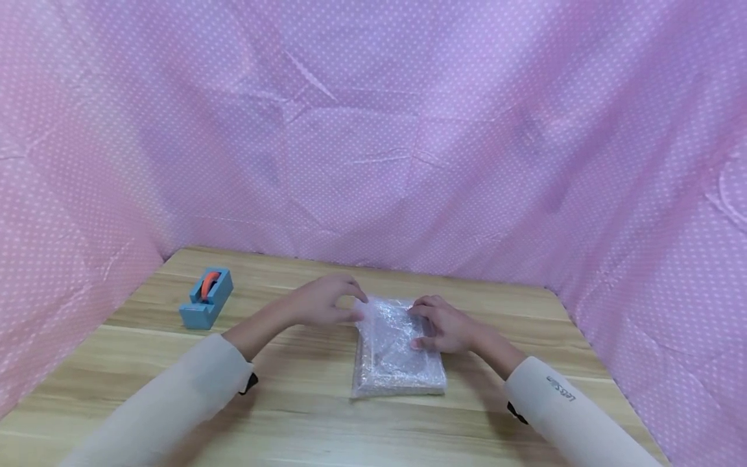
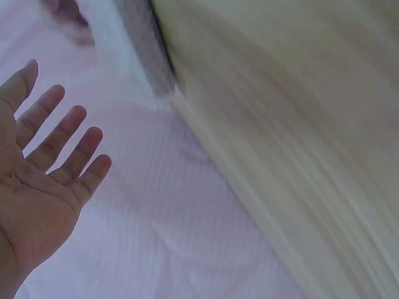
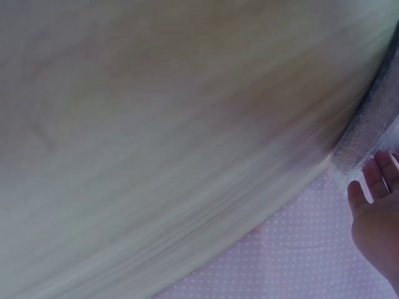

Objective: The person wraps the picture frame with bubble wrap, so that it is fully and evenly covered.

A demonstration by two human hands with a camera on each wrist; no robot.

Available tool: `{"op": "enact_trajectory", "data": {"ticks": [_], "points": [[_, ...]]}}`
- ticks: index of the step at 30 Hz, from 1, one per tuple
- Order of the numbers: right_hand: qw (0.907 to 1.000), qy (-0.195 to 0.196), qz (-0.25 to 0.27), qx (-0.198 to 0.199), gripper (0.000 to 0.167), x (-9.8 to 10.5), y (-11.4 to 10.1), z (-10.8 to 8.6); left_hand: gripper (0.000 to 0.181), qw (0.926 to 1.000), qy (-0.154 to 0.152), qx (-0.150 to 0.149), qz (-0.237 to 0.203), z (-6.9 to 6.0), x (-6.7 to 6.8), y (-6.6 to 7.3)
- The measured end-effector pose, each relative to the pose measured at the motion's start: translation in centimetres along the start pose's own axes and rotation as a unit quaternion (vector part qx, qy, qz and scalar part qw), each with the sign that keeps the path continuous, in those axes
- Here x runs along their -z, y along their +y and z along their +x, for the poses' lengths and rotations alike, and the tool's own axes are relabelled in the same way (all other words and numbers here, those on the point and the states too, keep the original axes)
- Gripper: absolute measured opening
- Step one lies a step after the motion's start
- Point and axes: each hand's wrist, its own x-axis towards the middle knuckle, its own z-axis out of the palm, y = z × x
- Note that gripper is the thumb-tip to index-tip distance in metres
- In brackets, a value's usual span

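A flat rectangular package in clear bubble wrap (image 1: pixel 399 363) lies on the wooden table; what is inside cannot be made out. My left hand (image 1: pixel 327 301) is at the package's far left corner, fingers apart. In the left wrist view, that left hand (image 2: pixel 47 174) shows its palm and spread fingers, holding nothing. Across from it, my right hand (image 1: pixel 446 325) rests on the package's right side with fingers loosely bent. The right wrist view has the right hand (image 3: pixel 381 215) at its right edge, fingers against the bubble wrap (image 3: pixel 368 131).
A blue tape dispenser (image 1: pixel 207 298) with an orange tape core stands on the left part of the wooden table (image 1: pixel 292 415). Pink fabric with white dots (image 1: pixel 373 162) hangs round the back and sides of the table.
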Motion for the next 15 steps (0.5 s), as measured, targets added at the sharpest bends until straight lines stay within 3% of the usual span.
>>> {"op": "enact_trajectory", "data": {"ticks": [7, 15], "points": [[1.0, 0.003, -0.006, -0.005, 0.068, 0.0, -0.5, 0.0, 0.038, 0.9954, 0.064, 0.069, -0.015, -3.6, 3.9, -2.2], [1.0, 0.007, -0.001, -0.007, 0.068, 0.0, -0.8, -0.2, 0.045, 0.9793, 0.109, 0.166, -0.042, -9.1, 7.8, -5.4]]}}
